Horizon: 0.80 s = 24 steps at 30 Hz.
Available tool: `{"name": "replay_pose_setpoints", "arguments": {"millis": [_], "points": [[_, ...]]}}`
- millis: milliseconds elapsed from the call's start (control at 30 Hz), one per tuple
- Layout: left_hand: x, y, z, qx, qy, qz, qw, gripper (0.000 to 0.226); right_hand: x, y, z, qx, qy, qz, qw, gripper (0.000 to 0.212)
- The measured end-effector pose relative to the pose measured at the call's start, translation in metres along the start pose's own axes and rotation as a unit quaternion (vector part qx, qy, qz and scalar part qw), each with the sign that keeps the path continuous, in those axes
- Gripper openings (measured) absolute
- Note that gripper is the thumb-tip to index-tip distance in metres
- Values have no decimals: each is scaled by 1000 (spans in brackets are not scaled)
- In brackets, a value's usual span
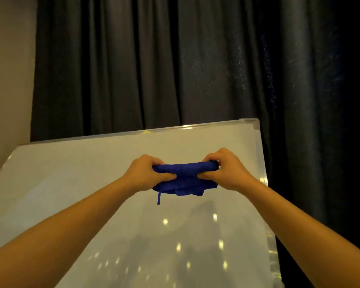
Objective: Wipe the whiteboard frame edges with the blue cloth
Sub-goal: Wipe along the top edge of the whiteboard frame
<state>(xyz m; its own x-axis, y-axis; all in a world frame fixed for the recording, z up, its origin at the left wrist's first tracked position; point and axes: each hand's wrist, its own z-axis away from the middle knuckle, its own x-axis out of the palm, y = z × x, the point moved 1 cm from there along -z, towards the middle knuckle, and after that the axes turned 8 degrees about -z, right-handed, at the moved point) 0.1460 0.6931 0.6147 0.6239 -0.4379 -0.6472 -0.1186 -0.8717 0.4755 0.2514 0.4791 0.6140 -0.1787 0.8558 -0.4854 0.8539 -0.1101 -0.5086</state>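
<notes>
Before the whiteboard [92,183], left hand [146,173] and right hand [227,169] grip the blue cloth [185,170].

A dark pleated curtain [175,65] hangs beside a plain beige wall [8,69].

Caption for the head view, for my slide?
Both hands grip a bunched blue cloth before the whiteboard.

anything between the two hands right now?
Head view: only the blue cloth, bunched and stretched from the left hand to the right hand, both gripping it. Behind it is bare whiteboard surface.
</notes>
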Motion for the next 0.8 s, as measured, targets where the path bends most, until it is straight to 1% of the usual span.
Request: {"name": "replay_pose_setpoints", "arguments": {"millis": [33, 67, 100, 133, 167, 200, 267, 300, 367, 433, 467, 533, 600, 733, 800], "points": [[-5, -13, -20, -19, 11, 53, 998, 20, 5, 5, -21, 14, -8, -85, 996, 10], [-9, -27, -39, -40, 22, 139, 989, 26, 13, 10, -40, 39, -22, -196, 980, 12], [-12, -36, -54, -58, 29, 227, 972, 29, 21, 14, -58, 67, -34, -297, 952, 18], [-12, -44, -66, -65, 31, 302, 950, 28, 30, 18, -71, 86, -35, -370, 924, 23], [-11, -53, -78, -67, 38, 350, 933, 26, 41, 22, -85, 96, -22, -395, 913, 25], [-11, -67, -95, -60, 50, 359, 930, 25, 54, 27, -105, 100, -8, -395, 913, 24], [-10, -81, -115, -41, 74, 316, 945, 25, 63, 31, -127, 110, 16, -359, 926, 24], [-15, -92, -133, -25, 83, 302, 949, 25, 67, 32, -147, 103, 28, -335, 936, 28], [-26, -110, -168, 6, 94, 279, 956, 18, 72, 29, -182, 80, 46, -283, 955, 36], [-40, -124, -205, 32, 99, 266, 958, 10, 76, 22, -215, 40, 61, -220, 973, 39], [-47, -130, -223, 50, 102, 249, 962, 10, 80, 18, -230, 15, 68, -184, 980, 39], [-59, -148, -261, 84, 110, 195, 971, 19, 91, 14, -263, -12, 98, -105, 990, 38], [-63, -164, -296, 101, 107, 168, 975, 24, 98, 15, -288, -9, 126, -41, 991, 36], [-70, -198, -354, 140, 86, 118, 979, 22, 117, 22, -336, 26, 177, 58, 982, 31], [-69, -212, -376, 159, 75, 89, 980, 24, 126, 24, -352, 14, 195, 149, 969, 29]]}}
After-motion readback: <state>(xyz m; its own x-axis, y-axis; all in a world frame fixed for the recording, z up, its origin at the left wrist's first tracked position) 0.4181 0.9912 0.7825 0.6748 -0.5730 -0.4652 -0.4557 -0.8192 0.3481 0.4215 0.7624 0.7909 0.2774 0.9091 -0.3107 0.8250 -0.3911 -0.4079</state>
